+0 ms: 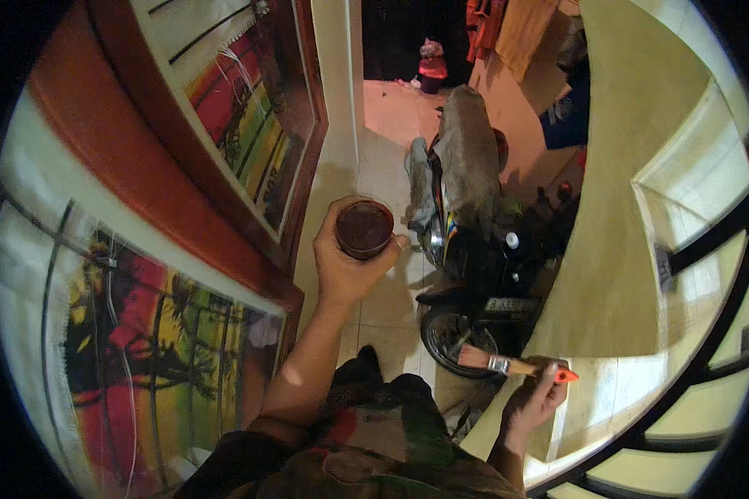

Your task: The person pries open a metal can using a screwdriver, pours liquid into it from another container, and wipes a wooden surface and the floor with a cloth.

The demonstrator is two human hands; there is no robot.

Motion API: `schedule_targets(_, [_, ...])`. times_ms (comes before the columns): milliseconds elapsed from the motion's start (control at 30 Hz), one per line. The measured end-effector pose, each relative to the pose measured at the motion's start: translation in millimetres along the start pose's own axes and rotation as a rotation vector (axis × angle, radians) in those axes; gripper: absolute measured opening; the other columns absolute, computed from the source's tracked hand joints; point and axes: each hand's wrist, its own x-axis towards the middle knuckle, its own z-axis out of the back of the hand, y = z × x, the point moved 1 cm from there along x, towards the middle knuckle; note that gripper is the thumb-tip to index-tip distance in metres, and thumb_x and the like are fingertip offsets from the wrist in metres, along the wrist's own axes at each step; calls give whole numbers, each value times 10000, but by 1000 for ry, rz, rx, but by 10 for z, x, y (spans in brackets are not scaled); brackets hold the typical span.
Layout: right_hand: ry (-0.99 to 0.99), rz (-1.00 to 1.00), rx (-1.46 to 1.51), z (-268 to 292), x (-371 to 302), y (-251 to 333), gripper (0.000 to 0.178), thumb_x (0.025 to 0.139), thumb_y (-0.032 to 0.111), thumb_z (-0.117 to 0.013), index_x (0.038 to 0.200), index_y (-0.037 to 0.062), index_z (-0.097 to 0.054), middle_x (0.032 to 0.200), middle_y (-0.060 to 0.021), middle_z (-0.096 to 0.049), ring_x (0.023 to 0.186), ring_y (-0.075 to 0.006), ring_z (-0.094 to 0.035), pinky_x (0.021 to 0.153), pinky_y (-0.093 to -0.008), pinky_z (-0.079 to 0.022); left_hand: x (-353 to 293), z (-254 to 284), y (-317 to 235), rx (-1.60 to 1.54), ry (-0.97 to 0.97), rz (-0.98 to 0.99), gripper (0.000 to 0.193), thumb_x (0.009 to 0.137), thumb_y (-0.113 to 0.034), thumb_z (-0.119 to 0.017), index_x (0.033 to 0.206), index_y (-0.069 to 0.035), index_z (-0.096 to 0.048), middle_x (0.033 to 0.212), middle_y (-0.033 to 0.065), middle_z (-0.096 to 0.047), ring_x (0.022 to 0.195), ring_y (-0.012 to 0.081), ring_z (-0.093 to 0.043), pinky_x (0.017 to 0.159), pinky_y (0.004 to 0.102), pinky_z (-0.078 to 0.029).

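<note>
My left hand (349,270) is wrapped round a cup (364,228) held out in front of me at chest height. Dark reddish-brown stuff fills the cup, seen from above through its round mouth. Lower down on the right, my right hand (539,401) grips a paintbrush (520,366) by its wooden handle, which has an orange end. The brush lies nearly level, its pinkish-brown bristles pointing left. Cup and brush are well apart.
A motorbike (474,249) with a grey cover over its seat stands ahead on the tiled floor (387,308). Brown-framed windows (308,166) with a striped red, yellow and green cloth run along the left. A yellowish wall (624,208) and dark metal bars (682,445) are at the right.
</note>
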Motion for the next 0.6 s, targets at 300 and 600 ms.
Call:
schedule_targets(300, [145,87,133,-1341,827,-766,318,1091,275,-630,1101,-40,-585,978,-217,-729,902,-299,-712,840,-420,-570,1628,-733,1582,-82,-84,117,556,770,-69,-948,1233,-33,-643,1100,77,-749,1027,163,-729,939,343,-595])
schedule_targets(600, [262,255,-205,-2208,1938,-968,261,1049,183,-665,1079,-74,-635,983,-242,-753,864,-341,-737,801,-428,-600,3265,-1627,2971,-60,-83,30,536,815,-18,-927,1257,-29,-625,1086,65,-731,954,154,-737,894,332,-621])
